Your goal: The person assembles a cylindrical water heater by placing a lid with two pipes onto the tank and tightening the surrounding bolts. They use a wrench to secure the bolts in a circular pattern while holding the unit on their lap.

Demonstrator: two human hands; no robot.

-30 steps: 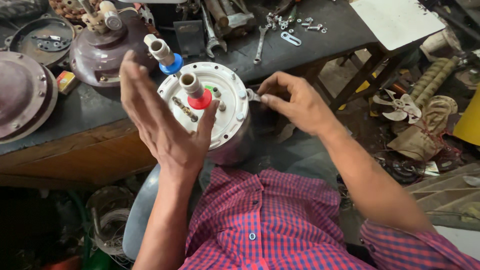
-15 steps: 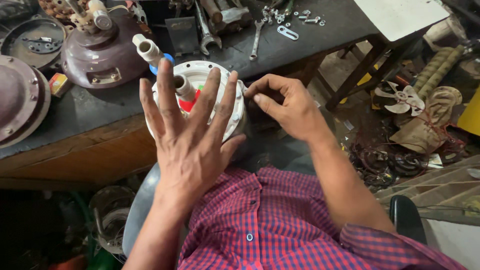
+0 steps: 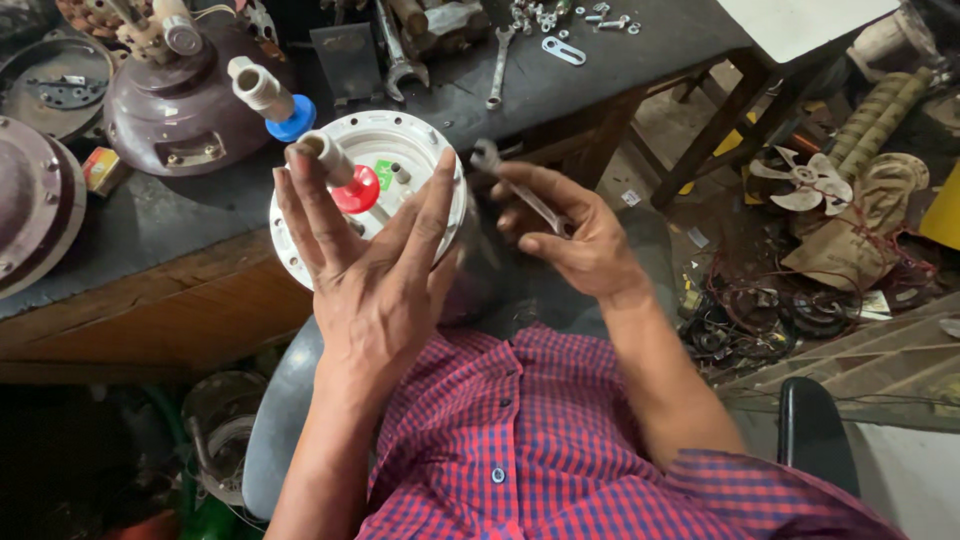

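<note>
A round white cover plate (image 3: pixel 420 140) on a cylindrical tank rests against my lap at the bench edge. It carries two beige pipe stubs, one with a red collar (image 3: pixel 357 190), one with a blue collar (image 3: pixel 293 118). My left hand (image 3: pixel 370 280) lies flat on the plate with fingers spread, next to the red collar. My right hand (image 3: pixel 575 240) is just right of the plate and grips a small metal spanner (image 3: pixel 520 190), its jaw end pointing up toward the plate's rim.
The dark workbench (image 3: pixel 180 215) holds a maroon domed cover (image 3: pixel 185 105), another round maroon cover (image 3: pixel 35 205), spanners (image 3: pixel 498 65) and loose small hardware (image 3: pixel 560 45). On the floor at right lie a white fan impeller (image 3: pixel 805 180), coiled wires (image 3: pixel 770 315) and scrap parts.
My left hand has slid down and turned flat over the plate. My right hand has pulled away from the rim to the right, and the spanner now shows in it.
</note>
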